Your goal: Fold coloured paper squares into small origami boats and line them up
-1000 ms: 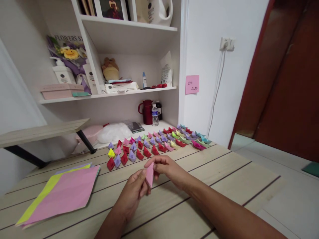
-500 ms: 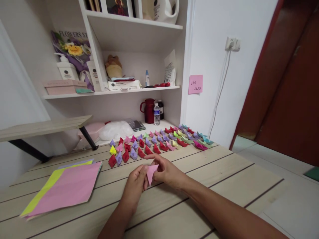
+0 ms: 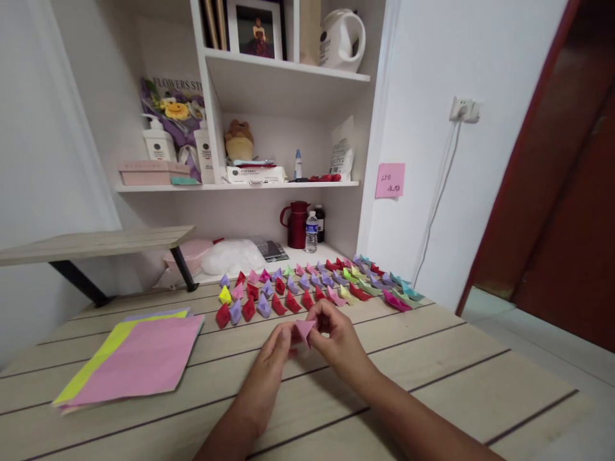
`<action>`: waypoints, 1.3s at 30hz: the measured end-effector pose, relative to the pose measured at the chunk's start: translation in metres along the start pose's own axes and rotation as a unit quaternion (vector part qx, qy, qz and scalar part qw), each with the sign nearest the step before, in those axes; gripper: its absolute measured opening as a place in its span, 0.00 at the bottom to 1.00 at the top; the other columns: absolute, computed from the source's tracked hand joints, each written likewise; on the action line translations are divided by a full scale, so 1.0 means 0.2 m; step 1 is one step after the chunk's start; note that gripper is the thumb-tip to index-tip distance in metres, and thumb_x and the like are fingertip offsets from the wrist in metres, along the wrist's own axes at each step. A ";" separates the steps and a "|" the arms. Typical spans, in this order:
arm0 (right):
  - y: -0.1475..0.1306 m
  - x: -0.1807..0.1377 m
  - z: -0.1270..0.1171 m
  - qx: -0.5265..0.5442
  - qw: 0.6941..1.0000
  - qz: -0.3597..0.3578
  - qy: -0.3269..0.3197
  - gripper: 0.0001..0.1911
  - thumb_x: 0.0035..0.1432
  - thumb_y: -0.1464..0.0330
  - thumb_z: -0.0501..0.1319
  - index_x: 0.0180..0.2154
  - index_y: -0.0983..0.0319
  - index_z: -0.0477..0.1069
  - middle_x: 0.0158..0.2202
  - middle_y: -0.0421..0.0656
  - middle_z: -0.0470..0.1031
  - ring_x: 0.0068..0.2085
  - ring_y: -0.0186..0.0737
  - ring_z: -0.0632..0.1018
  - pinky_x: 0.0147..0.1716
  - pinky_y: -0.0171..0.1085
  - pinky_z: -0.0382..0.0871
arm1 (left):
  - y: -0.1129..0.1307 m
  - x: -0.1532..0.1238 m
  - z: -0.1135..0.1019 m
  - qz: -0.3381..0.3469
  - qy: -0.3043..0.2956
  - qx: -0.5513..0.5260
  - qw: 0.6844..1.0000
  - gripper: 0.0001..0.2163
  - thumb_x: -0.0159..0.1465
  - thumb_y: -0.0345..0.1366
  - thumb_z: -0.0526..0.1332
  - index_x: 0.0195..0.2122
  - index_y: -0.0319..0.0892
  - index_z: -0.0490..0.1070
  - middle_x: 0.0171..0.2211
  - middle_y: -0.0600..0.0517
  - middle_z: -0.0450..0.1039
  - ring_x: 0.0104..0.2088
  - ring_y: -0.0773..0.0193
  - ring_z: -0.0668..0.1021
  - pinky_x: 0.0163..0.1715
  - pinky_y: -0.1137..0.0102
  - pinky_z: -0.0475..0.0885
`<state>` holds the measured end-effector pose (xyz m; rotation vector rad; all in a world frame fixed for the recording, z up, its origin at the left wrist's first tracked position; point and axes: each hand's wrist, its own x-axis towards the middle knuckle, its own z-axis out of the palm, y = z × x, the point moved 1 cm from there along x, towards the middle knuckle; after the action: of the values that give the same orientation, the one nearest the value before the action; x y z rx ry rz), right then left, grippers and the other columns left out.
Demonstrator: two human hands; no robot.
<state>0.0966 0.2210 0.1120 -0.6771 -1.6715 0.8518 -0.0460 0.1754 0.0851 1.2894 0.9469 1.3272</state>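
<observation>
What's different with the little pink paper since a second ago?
The small pink paper has turned: it looked narrow, and now it shows a wider triangle. The right hand pinches it. The left hand's thumb is now beside it; its fingers may still touch. The camera's view shifted too. The paper boats and paper stack stayed put.

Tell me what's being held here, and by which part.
Folded pink paper: the right hand pinches its right edge. The left hand is at its left side; whether it grips too can't be told.
</observation>
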 end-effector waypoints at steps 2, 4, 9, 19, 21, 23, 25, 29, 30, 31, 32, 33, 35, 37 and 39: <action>-0.01 0.00 -0.01 -0.029 0.999 -0.021 0.018 0.07 0.50 0.77 0.57 0.29 0.60 0.65 0.28 0.37 0.66 0.28 0.34 0.67 0.27 0.33 0.59 | -0.02 0.00 0.03 -0.006 -0.051 -0.023 0.998 0.25 0.59 0.55 0.63 0.51 0.45 0.68 0.45 0.45 0.75 0.44 0.56 0.77 0.46 0.62 0.70; -0.01 0.00 -0.01 -0.050 0.998 -0.038 0.029 0.08 0.49 0.79 0.56 0.29 0.60 0.65 0.29 0.37 0.67 0.29 0.35 0.67 0.28 0.34 0.59 | -0.04 0.00 0.05 -0.011 -0.080 -0.036 0.996 0.31 0.51 0.53 0.71 0.52 0.45 0.66 0.39 0.48 0.76 0.36 0.59 0.78 0.39 0.65 0.71; -0.03 -0.02 -0.01 -0.059 0.996 -0.061 0.013 0.10 0.48 0.81 0.56 0.27 0.60 0.67 0.30 0.38 0.66 0.31 0.36 0.68 0.29 0.34 0.60 | -0.02 0.00 0.07 -0.013 -0.060 -0.032 0.998 0.22 0.58 0.50 0.67 0.47 0.41 0.68 0.29 0.53 0.73 0.26 0.68 0.75 0.30 0.71 0.68; -0.01 -0.01 -0.01 -0.025 0.999 -0.036 0.002 0.06 0.56 0.73 0.60 0.29 0.59 0.74 0.31 0.41 0.68 0.35 0.38 0.71 0.33 0.36 0.65 | 0.05 -0.01 0.08 0.025 0.011 0.010 1.000 0.16 0.63 0.48 0.61 0.44 0.41 0.70 0.27 0.53 0.72 0.29 0.65 0.73 0.32 0.70 0.69; -0.02 -0.01 -0.01 -0.026 0.999 -0.030 -0.001 0.05 0.55 0.73 0.61 0.30 0.59 0.75 0.32 0.41 0.69 0.35 0.39 0.72 0.33 0.36 0.65 | 0.05 -0.01 0.07 0.035 0.024 0.016 0.999 0.16 0.62 0.47 0.62 0.44 0.42 0.70 0.32 0.53 0.74 0.33 0.65 0.74 0.38 0.70 0.69; -0.02 -0.01 -0.01 -0.029 0.999 -0.028 -0.005 0.06 0.55 0.74 0.60 0.32 0.59 0.75 0.32 0.41 0.69 0.34 0.38 0.72 0.32 0.36 0.65 | 0.05 -0.01 0.07 0.040 0.034 0.023 0.998 0.16 0.61 0.47 0.63 0.44 0.43 0.70 0.36 0.52 0.75 0.36 0.65 0.74 0.41 0.71 0.68; -0.03 -0.02 0.00 -0.030 0.999 -0.025 -0.014 0.07 0.55 0.74 0.59 0.32 0.59 0.75 0.32 0.41 0.68 0.34 0.38 0.71 0.32 0.35 0.64 | 0.05 -0.01 0.07 0.039 0.039 0.031 0.998 0.15 0.61 0.47 0.63 0.43 0.42 0.71 0.35 0.52 0.75 0.36 0.65 0.74 0.40 0.71 0.68; -0.01 -0.02 0.02 0.000 0.999 0.011 -0.030 0.08 0.53 0.74 0.60 0.36 0.59 0.73 0.32 0.39 0.66 0.32 0.36 0.70 0.30 0.34 0.64 | 0.02 0.00 0.07 0.019 0.038 0.056 0.998 0.15 0.63 0.48 0.57 0.40 0.40 0.71 0.27 0.53 0.73 0.28 0.64 0.73 0.31 0.70 0.68; 0.00 -0.01 0.02 0.009 0.999 0.023 -0.032 0.09 0.53 0.74 0.60 0.37 0.59 0.71 0.32 0.38 0.66 0.31 0.35 0.69 0.29 0.34 0.64 | 0.01 0.01 0.07 0.012 0.035 0.063 0.997 0.16 0.64 0.48 0.55 0.41 0.40 0.70 0.25 0.53 0.73 0.26 0.64 0.73 0.29 0.70 0.68; 0.00 -0.01 0.02 0.017 0.999 0.033 -0.034 0.09 0.52 0.74 0.60 0.38 0.59 0.70 0.31 0.38 0.66 0.30 0.34 0.69 0.29 0.33 0.64 | 0.02 0.01 0.07 0.005 0.034 0.073 0.997 0.16 0.65 0.48 0.54 0.41 0.40 0.70 0.24 0.53 0.72 0.24 0.64 0.72 0.28 0.69 0.68; 0.01 0.00 0.02 0.022 0.998 0.042 -0.038 0.08 0.52 0.73 0.60 0.37 0.59 0.68 0.31 0.37 0.66 0.29 0.34 0.69 0.28 0.33 0.64 | 0.02 0.01 0.07 -0.001 0.036 0.085 0.996 0.17 0.65 0.48 0.52 0.41 0.40 0.70 0.22 0.53 0.72 0.23 0.63 0.72 0.27 0.69 0.68; 0.01 0.00 0.02 0.026 0.997 0.052 -0.044 0.07 0.52 0.73 0.61 0.35 0.59 0.66 0.29 0.37 0.66 0.28 0.34 0.69 0.27 0.33 0.64 | 0.03 0.01 0.06 -0.006 0.044 0.102 0.994 0.17 0.65 0.48 0.52 0.40 0.40 0.71 0.21 0.53 0.71 0.22 0.63 0.72 0.26 0.69 0.67; 0.00 -0.02 0.02 0.030 0.995 0.077 -0.062 0.06 0.52 0.73 0.60 0.30 0.59 0.64 0.25 0.35 0.66 0.25 0.33 0.68 0.24 0.32 0.62 | 0.06 -0.04 0.05 -0.018 0.070 0.139 0.988 0.16 0.64 0.48 0.53 0.36 0.42 0.72 0.19 0.54 0.70 0.20 0.64 0.70 0.24 0.70 0.64; -0.02 -0.09 0.01 0.027 0.990 0.107 -0.086 0.07 0.51 0.74 0.60 0.27 0.59 0.63 0.21 0.34 0.65 0.22 0.33 0.67 0.22 0.32 0.59 | 0.06 -0.14 0.05 -0.023 0.102 0.195 0.975 0.13 0.62 0.48 0.57 0.34 0.44 0.73 0.17 0.55 0.69 0.19 0.64 0.69 0.22 0.70 0.59; -0.06 -0.22 -0.01 0.006 0.985 0.132 -0.109 0.08 0.47 0.77 0.61 0.25 0.59 0.64 0.21 0.35 0.66 0.22 0.32 0.67 0.21 0.31 0.57 | 0.03 -0.29 0.05 0.007 0.123 0.319 0.940 0.09 0.60 0.44 0.61 0.37 0.48 0.75 0.18 0.55 0.71 0.19 0.62 0.71 0.23 0.69 0.57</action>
<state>0.1097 0.1799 0.0977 -0.8346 -1.7935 1.1571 -0.0425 0.1165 0.0802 1.6284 1.6397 1.2541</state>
